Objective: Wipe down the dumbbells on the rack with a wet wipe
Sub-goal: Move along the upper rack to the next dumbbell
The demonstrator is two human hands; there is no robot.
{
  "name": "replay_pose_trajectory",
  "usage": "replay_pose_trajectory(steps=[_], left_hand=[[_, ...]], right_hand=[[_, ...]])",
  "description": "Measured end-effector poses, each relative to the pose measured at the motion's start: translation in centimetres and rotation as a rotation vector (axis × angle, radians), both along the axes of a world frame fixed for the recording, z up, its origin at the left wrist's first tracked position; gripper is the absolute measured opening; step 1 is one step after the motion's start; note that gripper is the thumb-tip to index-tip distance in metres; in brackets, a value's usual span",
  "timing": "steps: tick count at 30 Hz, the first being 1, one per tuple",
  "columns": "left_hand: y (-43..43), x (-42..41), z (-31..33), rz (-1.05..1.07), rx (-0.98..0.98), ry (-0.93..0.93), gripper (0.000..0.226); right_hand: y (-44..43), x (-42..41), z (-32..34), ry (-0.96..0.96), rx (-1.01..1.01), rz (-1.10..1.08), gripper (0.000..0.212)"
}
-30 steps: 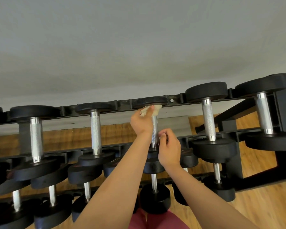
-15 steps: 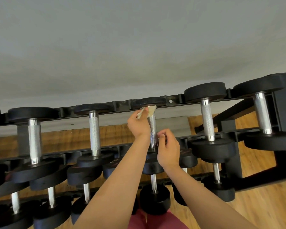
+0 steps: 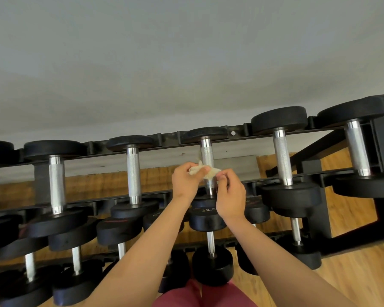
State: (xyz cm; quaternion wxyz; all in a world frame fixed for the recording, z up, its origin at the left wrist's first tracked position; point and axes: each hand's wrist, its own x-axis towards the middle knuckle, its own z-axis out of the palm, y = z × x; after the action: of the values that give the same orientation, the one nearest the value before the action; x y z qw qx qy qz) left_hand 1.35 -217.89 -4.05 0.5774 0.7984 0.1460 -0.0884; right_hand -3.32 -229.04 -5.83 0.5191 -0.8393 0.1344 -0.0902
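A black rack carries rows of black dumbbells with knurled steel handles. In the middle of the top row lies one dumbbell with its far head against the back rail. My left hand grips a crumpled off-white wet wipe in front of the lower part of that handle. My right hand pinches the wipe's right end with thumb and forefinger. Both hands hide the handle's near end and part of its near head.
Neighbouring top-row dumbbells lie left and right of the one being wiped, a larger one at far right. Lower tiers hold several more, one marked 22.5. A grey wall is behind, wooden floor below.
My left hand has slid the wipe down the handle from the far head to the lower part. My right hand has moved off the handle and taken hold of the wipe's end.
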Motion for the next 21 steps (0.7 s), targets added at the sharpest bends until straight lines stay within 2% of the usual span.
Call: replay_pose_trajectory(steps=[4, 11, 14, 21], left_hand=[[1.0, -1.7, 0.0, -0.173, 0.127, -0.019, 0.013], [1.1, -2.4, 1.1, -0.337, 0.270, -0.046, 0.009], [1.0, -2.3, 1.5, -0.339, 0.270, 0.009, 0.013], [-0.4, -1.5, 1.5, -0.335, 0.270, 0.121, 0.036]], right_hand=[[0.1, 0.1, 0.3, 0.024, -0.004, -0.018, 0.019], [0.2, -0.1, 1.0, 0.076, 0.065, -0.076, 0.016], [-0.3, -1.1, 1.2, 0.063, 0.151, -0.177, 0.015], [-2.3, -9.0, 0.4, 0.121, -0.001, -0.276, 0.016]])
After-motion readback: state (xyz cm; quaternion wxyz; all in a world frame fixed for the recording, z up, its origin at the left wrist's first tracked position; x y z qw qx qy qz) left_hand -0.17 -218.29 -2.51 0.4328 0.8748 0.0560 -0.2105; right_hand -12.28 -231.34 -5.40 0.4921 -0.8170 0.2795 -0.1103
